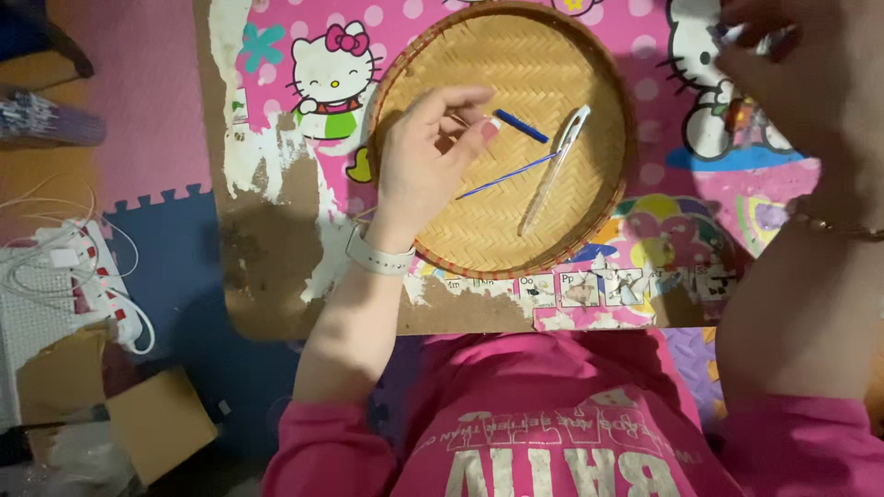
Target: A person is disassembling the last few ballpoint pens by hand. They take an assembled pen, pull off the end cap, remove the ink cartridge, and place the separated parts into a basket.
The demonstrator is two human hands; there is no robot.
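A round woven bamboo tray (589, 221) lies on a small worn table with pink cartoon pictures (276, 230). In the tray lie a clear pen barrel (552, 170), a thin blue ink refill (506, 175) and a short blue cap piece (520, 126). My left hand (428, 152) hovers over the tray's left side, thumb and forefinger pinched on something tiny that I cannot make out, next to the blue cap piece. My right hand (801, 64) is raised at the upper right, near the camera, holding a small shiny object (750, 37).
A white watch band (378, 256) is on my left wrist, a bracelet (843, 225) on the right. On the floor mats to the left lie a white power strip with cables (83, 276) and a cardboard box (157, 423).
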